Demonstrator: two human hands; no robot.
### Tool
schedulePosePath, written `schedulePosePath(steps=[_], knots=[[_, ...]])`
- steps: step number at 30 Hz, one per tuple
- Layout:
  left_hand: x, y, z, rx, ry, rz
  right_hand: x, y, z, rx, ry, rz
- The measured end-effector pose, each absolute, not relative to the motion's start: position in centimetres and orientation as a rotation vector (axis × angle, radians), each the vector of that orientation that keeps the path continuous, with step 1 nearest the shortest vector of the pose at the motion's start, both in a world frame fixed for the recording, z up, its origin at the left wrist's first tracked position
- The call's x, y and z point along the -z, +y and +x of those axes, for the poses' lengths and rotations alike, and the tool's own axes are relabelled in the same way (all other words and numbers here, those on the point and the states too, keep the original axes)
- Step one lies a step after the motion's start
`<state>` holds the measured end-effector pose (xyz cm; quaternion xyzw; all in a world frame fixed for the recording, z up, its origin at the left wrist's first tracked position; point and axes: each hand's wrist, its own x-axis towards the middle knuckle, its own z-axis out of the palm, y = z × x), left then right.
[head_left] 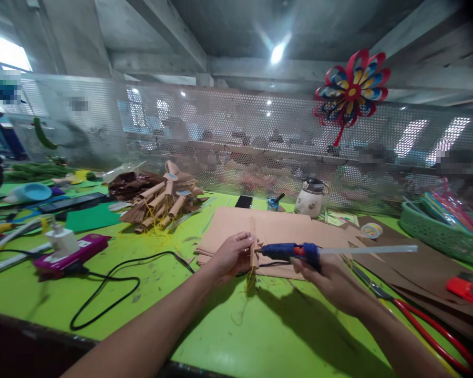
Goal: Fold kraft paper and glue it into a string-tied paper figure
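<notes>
My right hand (331,281) is wrapped round a blue hot glue gun (284,251), with a long clear glue stick (370,250) standing out of its back end. The gun's nozzle points left and is at, or very near, a narrow tan paper piece (254,254). My left hand (232,257) pinches that piece upright between thumb and fingers. Yellow threads (250,281) hang from its lower end. Behind both hands lies a stack of tan paper sheets (286,223). Whether the nozzle touches the paper, I cannot tell.
Bundled tan paper pieces (169,197) with yellow threads lie at the back left. A purple power strip (73,254) and black cord (102,278) are on the left. Red-handled scissors (429,331), brown sheets (425,273) and a green basket (441,231) are at the right.
</notes>
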<state>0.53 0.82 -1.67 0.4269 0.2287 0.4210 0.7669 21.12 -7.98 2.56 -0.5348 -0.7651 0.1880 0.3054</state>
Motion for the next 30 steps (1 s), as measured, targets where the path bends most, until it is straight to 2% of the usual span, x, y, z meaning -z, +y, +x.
schedulePosePath(steps=[6,14,30], knots=[[2.0,1.0,0.7,-0.912,0.528,0.965,-2.8,-8.2,21.0,-0.508,-2.054,-1.432],[2.3,1.1,0.6,-0.895,0.571,0.980,-3.5,-8.6,21.0,-0.366,-2.145,-1.459],[2.0,1.0,0.5,-0.876,0.618,0.986,-3.7,-8.7,21.2,-0.399,-2.157,-1.500]])
